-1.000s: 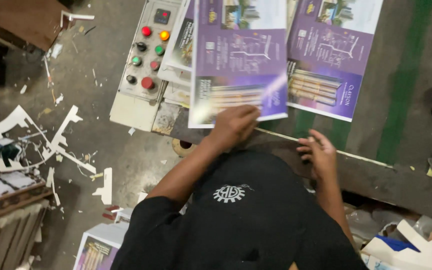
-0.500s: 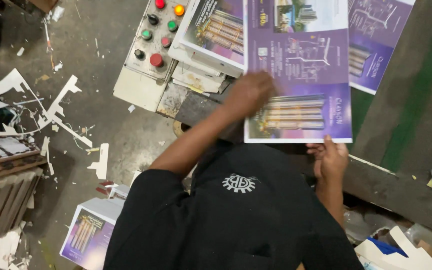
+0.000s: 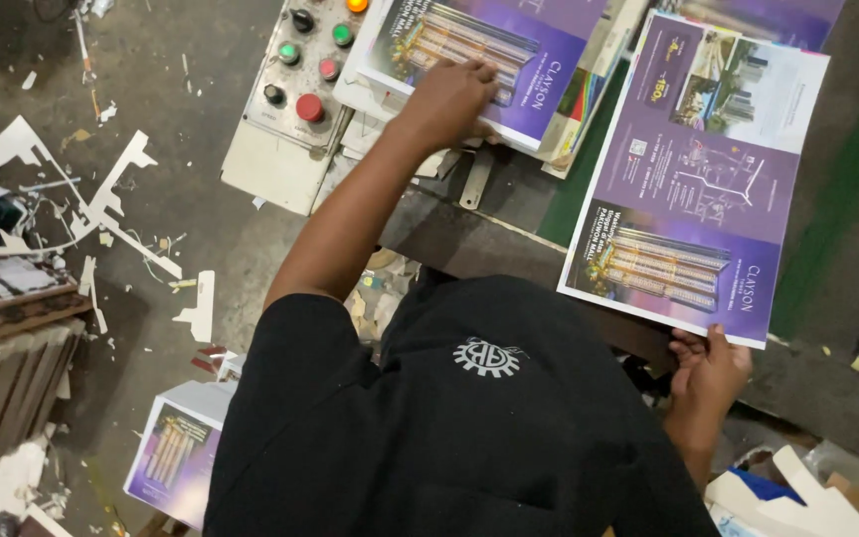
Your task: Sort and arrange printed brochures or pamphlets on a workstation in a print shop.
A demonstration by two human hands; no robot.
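My left hand (image 3: 449,94) reaches forward and lies with bent fingers on the top sheet of a stack of purple printed sheets (image 3: 509,40) at the upper middle. My right hand (image 3: 708,373) pinches the near edge of a single purple and white printed sheet (image 3: 698,179). That sheet lies flat on the dark machine table (image 3: 489,239) to the right of the stack. My black shirt fills the lower middle of the view.
A beige control panel (image 3: 280,139) with red, green and black buttons stands left of the stack. White paper offcuts (image 3: 101,209) litter the floor at left. Another pile of printed sheets (image 3: 176,452) lies on the floor at lower left, near wooden boards (image 3: 2,338).
The single sheet has been slid from the stack to the right and laid down. My left hand has let go of it and gone back to the stack; my right hand now grips its near edge.
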